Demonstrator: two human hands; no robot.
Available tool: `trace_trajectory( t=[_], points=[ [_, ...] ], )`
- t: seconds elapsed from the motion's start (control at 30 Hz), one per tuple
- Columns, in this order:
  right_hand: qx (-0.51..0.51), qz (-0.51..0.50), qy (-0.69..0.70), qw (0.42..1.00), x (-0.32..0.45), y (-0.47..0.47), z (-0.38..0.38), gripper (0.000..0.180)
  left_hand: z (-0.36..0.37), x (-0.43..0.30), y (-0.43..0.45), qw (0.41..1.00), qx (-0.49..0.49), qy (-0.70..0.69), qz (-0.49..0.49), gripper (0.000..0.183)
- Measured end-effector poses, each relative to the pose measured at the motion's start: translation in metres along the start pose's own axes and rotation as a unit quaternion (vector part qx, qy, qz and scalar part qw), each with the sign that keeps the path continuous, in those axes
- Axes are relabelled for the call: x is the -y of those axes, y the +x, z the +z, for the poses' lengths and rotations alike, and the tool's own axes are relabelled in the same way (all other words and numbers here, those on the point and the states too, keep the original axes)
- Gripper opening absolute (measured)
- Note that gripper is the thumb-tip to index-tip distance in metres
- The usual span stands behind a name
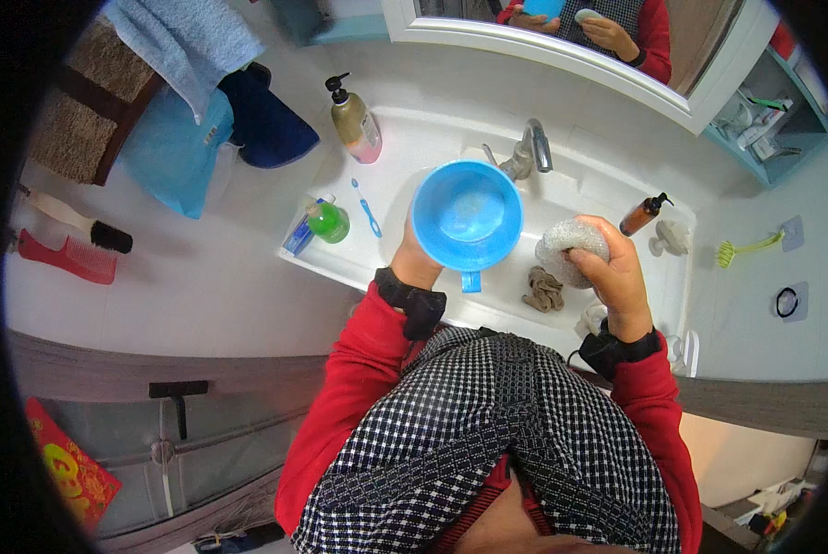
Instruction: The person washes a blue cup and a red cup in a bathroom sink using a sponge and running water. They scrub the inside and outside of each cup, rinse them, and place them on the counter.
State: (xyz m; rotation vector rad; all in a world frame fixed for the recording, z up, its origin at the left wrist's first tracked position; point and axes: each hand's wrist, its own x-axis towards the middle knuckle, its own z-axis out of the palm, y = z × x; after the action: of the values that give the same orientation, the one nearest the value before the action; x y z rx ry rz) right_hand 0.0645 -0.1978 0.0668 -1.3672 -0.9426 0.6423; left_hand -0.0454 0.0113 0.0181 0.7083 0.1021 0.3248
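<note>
My left hand (414,257) holds a blue plastic cup with a handle (470,256) from its left side, above the white sink (594,185). The cup's open mouth faces up towards me, and most of my fingers are hidden behind it. To the right of the cup, my right hand (611,266) grips a greyish-white scrubbing pad (572,251) between thumb and fingers, apart from the cup. Below the pad, a crumpled brown cloth (544,289) lies in the sink. Behind the cup stands the chrome faucet (535,147).
At the sink's left are a pump bottle (357,128), a green bottle (328,221) and a blue toothbrush (367,208). A brown pump bottle (642,215) stands at the right rim. Towels (185,52) hang at the left; a mirror cabinet (559,54) is above.
</note>
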Motion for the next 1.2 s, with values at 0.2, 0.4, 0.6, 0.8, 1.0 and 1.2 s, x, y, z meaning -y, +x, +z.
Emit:
trace_trajectory(
  t=[0.2,0.4,0.6,0.8,1.0,1.2],
  points=[
    [-0.019,0.021,0.030,0.999,-0.024,-0.003,-0.002,0.033,0.033,0.007,-0.006,0.983,0.125,-0.120,-0.058,0.075],
    [0.035,-0.035,0.014,0.999,-0.032,-0.004,-0.004,0.042,0.015,0.017,0.007,0.987,0.107,-0.110,-0.046,0.069],
    [0.106,-0.054,-0.109,0.987,-0.057,-0.001,0.003,0.038,-0.024,0.032,0.030,0.986,0.059,-0.155,-0.015,0.053],
    [0.090,0.001,-0.059,0.994,-0.089,0.002,0.034,0.039,-0.067,0.068,0.055,0.989,-0.021,-0.125,-0.078,0.054],
    [-0.005,0.143,-0.066,0.988,-0.119,0.007,0.047,0.030,-0.103,0.092,0.058,0.984,0.033,0.019,-0.176,0.049],
    [-0.122,0.177,-0.193,0.957,-0.153,0.017,0.038,0.031,-0.137,0.081,0.088,0.946,-0.046,0.279,-0.160,0.053]
  ],
)
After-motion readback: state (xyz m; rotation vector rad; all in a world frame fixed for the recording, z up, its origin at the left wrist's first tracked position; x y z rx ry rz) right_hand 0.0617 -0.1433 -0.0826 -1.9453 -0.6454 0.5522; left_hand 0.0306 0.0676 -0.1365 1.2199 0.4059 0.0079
